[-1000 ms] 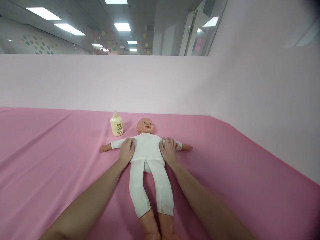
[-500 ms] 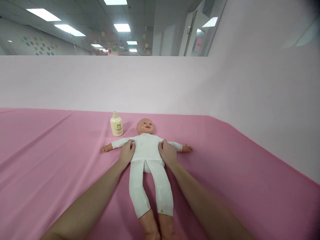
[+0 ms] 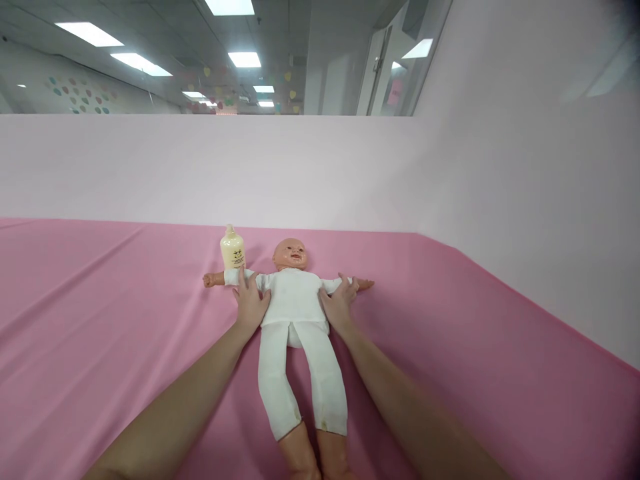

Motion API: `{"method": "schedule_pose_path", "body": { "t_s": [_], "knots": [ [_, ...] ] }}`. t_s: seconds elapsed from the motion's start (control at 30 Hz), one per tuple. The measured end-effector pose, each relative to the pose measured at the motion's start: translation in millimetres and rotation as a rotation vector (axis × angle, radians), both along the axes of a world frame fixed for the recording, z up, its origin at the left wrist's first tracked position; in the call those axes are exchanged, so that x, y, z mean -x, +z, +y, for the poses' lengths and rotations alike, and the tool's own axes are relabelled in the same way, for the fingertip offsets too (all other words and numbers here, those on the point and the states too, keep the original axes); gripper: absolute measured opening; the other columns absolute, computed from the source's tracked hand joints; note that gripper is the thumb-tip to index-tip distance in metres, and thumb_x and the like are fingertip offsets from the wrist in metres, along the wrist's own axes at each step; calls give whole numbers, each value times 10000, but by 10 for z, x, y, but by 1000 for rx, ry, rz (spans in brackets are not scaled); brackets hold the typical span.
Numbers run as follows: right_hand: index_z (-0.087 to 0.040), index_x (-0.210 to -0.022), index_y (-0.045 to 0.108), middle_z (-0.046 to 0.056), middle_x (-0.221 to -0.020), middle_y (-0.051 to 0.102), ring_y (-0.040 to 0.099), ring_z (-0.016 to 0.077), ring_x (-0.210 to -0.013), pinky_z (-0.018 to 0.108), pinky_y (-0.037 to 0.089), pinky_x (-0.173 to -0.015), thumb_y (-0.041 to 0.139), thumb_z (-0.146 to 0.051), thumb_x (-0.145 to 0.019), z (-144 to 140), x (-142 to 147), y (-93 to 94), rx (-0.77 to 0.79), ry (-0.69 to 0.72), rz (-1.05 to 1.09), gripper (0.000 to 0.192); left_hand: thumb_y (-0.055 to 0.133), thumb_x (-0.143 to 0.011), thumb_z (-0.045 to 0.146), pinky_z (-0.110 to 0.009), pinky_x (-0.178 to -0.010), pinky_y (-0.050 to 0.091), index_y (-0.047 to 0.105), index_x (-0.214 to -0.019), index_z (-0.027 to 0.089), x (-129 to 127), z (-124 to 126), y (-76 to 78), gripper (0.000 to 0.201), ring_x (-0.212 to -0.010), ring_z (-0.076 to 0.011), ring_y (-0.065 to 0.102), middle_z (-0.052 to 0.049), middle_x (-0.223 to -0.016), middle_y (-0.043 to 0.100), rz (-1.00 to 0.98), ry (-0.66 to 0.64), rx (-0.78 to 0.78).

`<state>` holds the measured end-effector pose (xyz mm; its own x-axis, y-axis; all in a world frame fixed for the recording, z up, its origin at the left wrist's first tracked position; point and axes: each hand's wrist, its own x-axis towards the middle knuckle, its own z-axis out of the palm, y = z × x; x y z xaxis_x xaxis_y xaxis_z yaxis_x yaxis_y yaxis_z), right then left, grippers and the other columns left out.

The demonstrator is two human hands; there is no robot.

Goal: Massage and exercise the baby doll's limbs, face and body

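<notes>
A baby doll (image 3: 293,300) in a white top and white trousers lies on its back, arms stretched out to both sides and head at the far end. My left hand (image 3: 252,303) rests with fingers spread over the doll's sleeve on the left, its thumb against the side of the torso. Across the body, my right hand (image 3: 339,303) lies over the other sleeve, fingers also apart and thumb at the torso. Just beyond the doll's left-side arm stands a pale yellow pump bottle (image 3: 233,249), its lower edge partly covered by that arm.
A pink sheet (image 3: 125,320) covers the surface under the doll, with creases on the left. White walls (image 3: 210,167) rise behind and on the right. Above the back wall, a window (image 3: 165,80) shows ceiling lights and a door.
Both hands have gone from curled fingers beside the torso to spread fingers over the doll's arms. The doll's arms have shifted upward, towards its head. The bottle has stayed put.
</notes>
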<state>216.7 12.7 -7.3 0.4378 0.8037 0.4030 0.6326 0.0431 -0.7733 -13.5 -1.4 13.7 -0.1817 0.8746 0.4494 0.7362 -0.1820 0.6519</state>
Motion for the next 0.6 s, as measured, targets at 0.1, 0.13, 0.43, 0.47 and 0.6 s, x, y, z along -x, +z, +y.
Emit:
{"method": "schedule_pose_path", "body": {
  "t_s": [0.1,0.13,0.43,0.47,0.6],
  "knots": [
    [-152,-1323,371,219,-1465,301,276,369,-1433,537,307,-1175,619,-258,-711,53,-52,-17,-104,-2,241,669,569,-850,200,-730,-1187,172,449,-1376,214,5,14,-16,540,-1541,-392,204,-192,-1643,214,2,-36,-121],
    [-167,-1285,374,199,-1417,344,344,350,-1384,520,345,-1157,627,-256,-690,66,-67,-17,-126,-12,330,653,560,-844,177,-716,-1193,179,444,-1373,216,9,26,-27,542,-1539,-377,217,-192,-1624,256,-4,-66,-173],
    [-258,-1126,311,84,-1258,457,556,235,-1187,398,488,-1080,741,-357,-684,76,-11,-24,-168,-75,911,625,585,-836,199,-457,-1031,488,475,-1117,211,10,88,-148,302,-1089,-224,609,-84,-1092,582,-261,-295,-311],
    [-264,-1129,307,79,-1269,459,561,228,-1196,385,495,-1078,753,-358,-678,71,5,-24,-174,-65,943,641,597,-835,211,-448,-1025,491,466,-1091,215,4,92,-158,287,-1096,-224,610,-78,-1077,580,-310,-300,-287],
    [-279,-1146,278,71,-1263,508,627,219,-1143,349,575,-967,783,-315,-654,66,56,-27,-202,3,1087,705,681,-809,270,-449,-1096,450,418,-1135,223,-19,119,-173,421,-1249,-245,572,-98,-1172,566,-492,-335,-238]
  ]
}}
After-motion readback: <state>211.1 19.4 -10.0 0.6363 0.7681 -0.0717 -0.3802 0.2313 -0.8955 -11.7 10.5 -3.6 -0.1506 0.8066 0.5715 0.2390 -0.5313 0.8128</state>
